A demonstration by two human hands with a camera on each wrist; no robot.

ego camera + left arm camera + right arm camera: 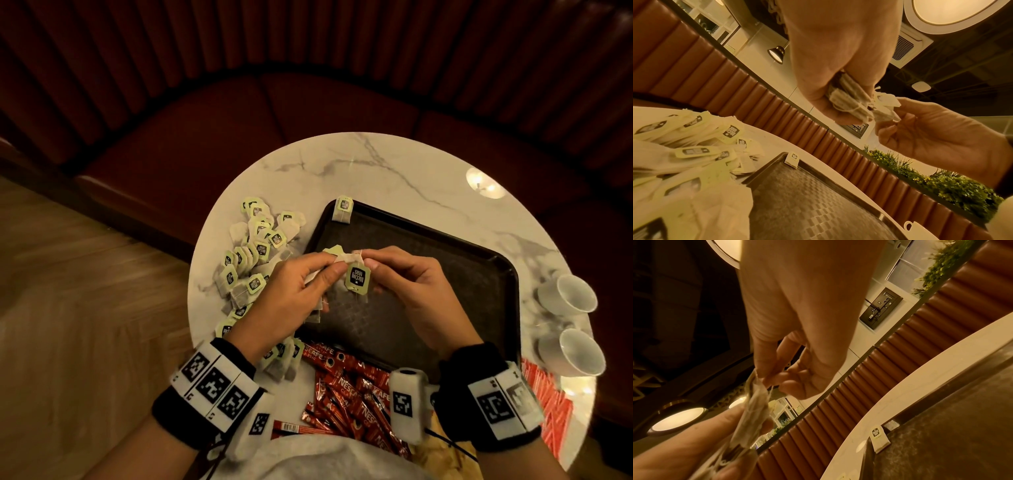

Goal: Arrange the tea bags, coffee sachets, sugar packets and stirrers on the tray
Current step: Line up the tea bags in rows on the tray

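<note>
Over the near left part of the dark tray [462, 274], my left hand [330, 263] grips a small bundle of tea bags [851, 104]. My right hand [370, 262] pinches the top of one tea bag [358, 279] at that bundle, and its green-and-black tag hangs down. Both hands meet above the tray [818, 194]. A single tea bag [343, 209] lies at the tray's far left corner. Left of the tray is a loose pile of tea bags [253, 260]. Red coffee sachets [352, 387] lie heaped at the table's near edge.
The round marble table [376, 164] carries two white cups [568, 294] on their sides at the right edge. Orange-red striped sticks [548, 411] lie near my right wrist. A curved red bench [308, 102] wraps behind the table. Wooden floor lies to the left.
</note>
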